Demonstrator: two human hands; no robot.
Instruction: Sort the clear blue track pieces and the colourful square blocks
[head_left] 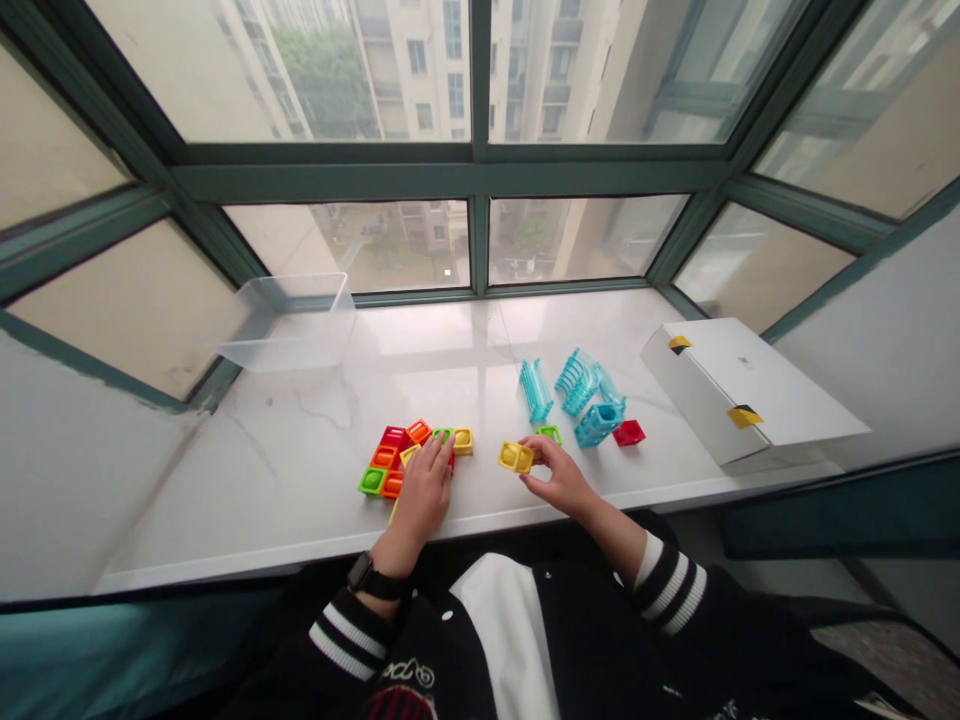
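My right hand (556,478) pinches a yellow plastic toy block piece (516,457) with two square cells, held by its right end near the counter's front. My left hand (426,485) lies over a group of coloured blocks, fingers stretched out across them and hiding part of the group. Around those fingers show a yellow block (463,441), a red block (394,437), an orange block (385,457) and a green block (372,481). Just behind my right hand is another green block (550,434), partly covered.
Several clear blue plastic parts, among them a ridged piece (536,390) and a blue block (598,425), lie right of centre beside a red block (629,432). A transparent bin (300,340) stands back left. A white box (757,390) sits at right. Windows border the white counter (225,500).
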